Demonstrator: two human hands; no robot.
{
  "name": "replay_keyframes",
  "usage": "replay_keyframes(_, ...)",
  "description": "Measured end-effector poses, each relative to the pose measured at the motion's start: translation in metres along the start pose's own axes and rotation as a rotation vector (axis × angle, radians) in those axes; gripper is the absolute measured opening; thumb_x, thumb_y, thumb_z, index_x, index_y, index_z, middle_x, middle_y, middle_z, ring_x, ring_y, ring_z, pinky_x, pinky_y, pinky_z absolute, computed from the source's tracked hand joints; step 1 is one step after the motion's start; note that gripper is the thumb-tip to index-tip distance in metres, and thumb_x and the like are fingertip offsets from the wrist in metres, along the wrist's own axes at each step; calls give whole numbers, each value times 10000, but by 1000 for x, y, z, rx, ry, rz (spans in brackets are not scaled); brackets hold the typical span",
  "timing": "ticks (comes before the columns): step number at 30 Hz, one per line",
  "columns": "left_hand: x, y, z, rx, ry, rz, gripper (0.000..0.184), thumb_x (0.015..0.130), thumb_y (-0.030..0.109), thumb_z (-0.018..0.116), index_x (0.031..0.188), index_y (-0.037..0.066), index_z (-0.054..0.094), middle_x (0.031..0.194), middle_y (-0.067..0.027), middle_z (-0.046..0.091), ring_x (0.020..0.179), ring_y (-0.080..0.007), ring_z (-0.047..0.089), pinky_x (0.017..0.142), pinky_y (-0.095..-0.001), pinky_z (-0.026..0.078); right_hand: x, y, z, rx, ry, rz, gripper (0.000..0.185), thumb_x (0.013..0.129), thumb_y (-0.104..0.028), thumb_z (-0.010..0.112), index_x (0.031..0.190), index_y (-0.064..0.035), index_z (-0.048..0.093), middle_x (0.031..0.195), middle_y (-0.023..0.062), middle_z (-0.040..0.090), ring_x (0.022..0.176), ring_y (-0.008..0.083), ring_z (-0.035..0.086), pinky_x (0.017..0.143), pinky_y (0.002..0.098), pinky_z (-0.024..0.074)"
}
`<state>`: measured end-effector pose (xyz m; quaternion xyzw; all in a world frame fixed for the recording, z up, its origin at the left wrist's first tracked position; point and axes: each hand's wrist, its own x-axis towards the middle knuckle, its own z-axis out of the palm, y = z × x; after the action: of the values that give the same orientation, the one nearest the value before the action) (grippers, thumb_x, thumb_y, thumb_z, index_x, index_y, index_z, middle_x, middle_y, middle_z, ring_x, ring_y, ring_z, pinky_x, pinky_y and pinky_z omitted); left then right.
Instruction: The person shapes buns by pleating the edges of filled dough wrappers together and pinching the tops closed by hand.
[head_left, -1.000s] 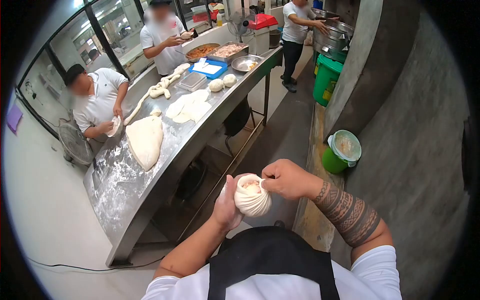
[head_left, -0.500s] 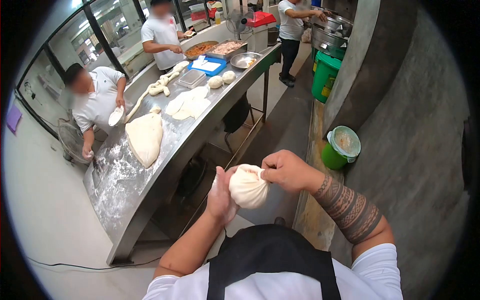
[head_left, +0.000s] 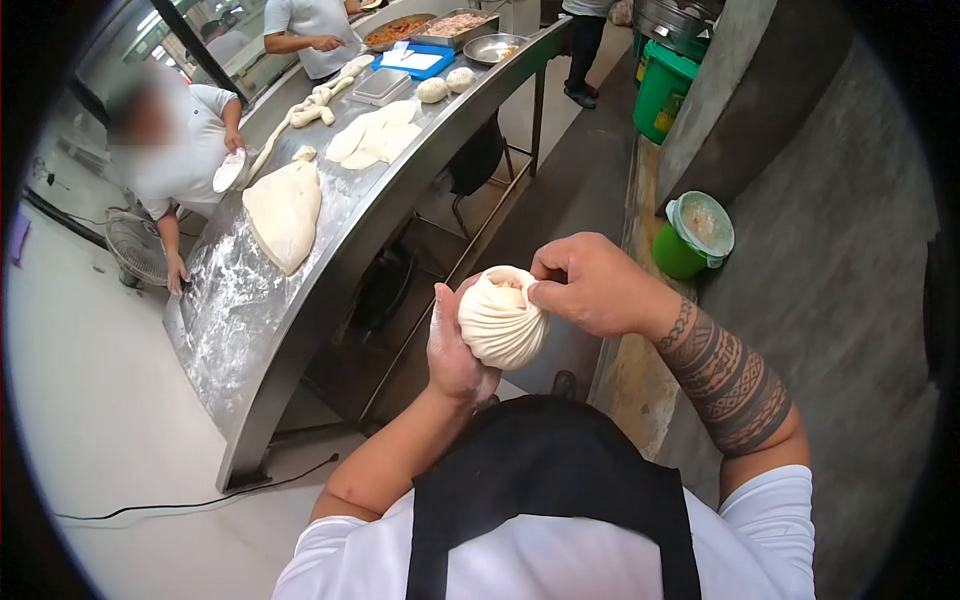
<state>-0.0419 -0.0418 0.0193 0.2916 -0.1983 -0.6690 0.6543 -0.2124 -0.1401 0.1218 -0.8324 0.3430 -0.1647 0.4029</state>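
Observation:
A pleated dough bun (head_left: 503, 325) sits in my left hand (head_left: 455, 345), which cups it from the left and below. Folds run down its side, and a small opening at the top shows some filling. My right hand (head_left: 600, 285) pinches the bun's rim at the upper right between thumb and finger. To the left, on the floury steel table (head_left: 225, 330), lie a large slab of dough (head_left: 284, 215), flat dough rounds (head_left: 375, 137) and a twisted dough rope (head_left: 312, 108). Two finished-looking buns (head_left: 432, 91) rest near the table's edge.
A co-worker (head_left: 170, 150) at the table's left holds a white bowl or scoop (head_left: 230, 170); others stand farther back. Filling trays (head_left: 455, 27) and a blue tray (head_left: 415, 60) are at the far end. Green buckets (head_left: 680, 250) stand by the wall on the right. A cable crosses the floor.
The bun has turned in my hands and shows more pleats and a clearer view of its opening. Both hands sit higher in view, and the camera has tilted further down.

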Motion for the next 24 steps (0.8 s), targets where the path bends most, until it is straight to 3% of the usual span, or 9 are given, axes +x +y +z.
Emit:
replay_keyframes(8,-11,3,-4,10,-33,-63,807,1005,727,260,1403,60,482,1331,-180,599,1170,-352,637,925,-566,562,-12,-4,9,88,-2,51,288,814,-240,675,763,43,664,669,189,603,620,281,600,616,403,475)
replay_keyframes(11,-15,1,-12,8,-85,-108,808,1003,730,257,1392,65,502,1320,-177,608,1174,-352,636,917,-572,563,-17,-3,11,64,20,27,226,859,-181,690,826,42,673,680,104,618,617,142,530,578,341,438)
replay_keyframes(14,-20,-2,-13,-26,-91,-170,808,1009,724,244,1385,62,516,1313,-168,616,1183,-343,634,945,-566,548,-21,-3,16,65,-64,48,234,851,-188,672,821,44,665,690,134,609,613,165,543,583,355,447)
replay_keyframes(18,-22,-8,-18,44,-50,-224,707,1042,635,295,1394,62,514,1333,-146,610,1221,-314,613,1021,-540,502,-25,6,29,-94,7,-78,239,830,-188,631,793,48,628,688,186,575,608,274,552,596,401,460)
replay_keyframes(21,-26,-4,-20,174,-53,-301,507,1067,479,413,1372,88,518,1306,-95,606,1198,-252,613,997,-474,517,-26,21,49,-206,92,-189,230,811,-189,624,755,33,596,698,213,563,657,372,566,629,452,472)
replay_keyframes(22,-25,-7,-24,225,-27,-320,436,1025,386,537,1368,119,509,1268,-67,597,1149,-222,619,957,-460,526,-27,26,56,-236,118,-243,225,807,-188,627,745,26,590,703,215,565,681,395,570,642,467,473)
replay_keyframes(24,-28,-12,-19,275,-6,-323,407,1010,324,571,1354,114,512,1239,-58,597,1125,-206,619,933,-446,534,-30,28,62,-270,142,-307,223,801,-189,634,729,15,580,711,217,568,718,425,576,663,490,474)
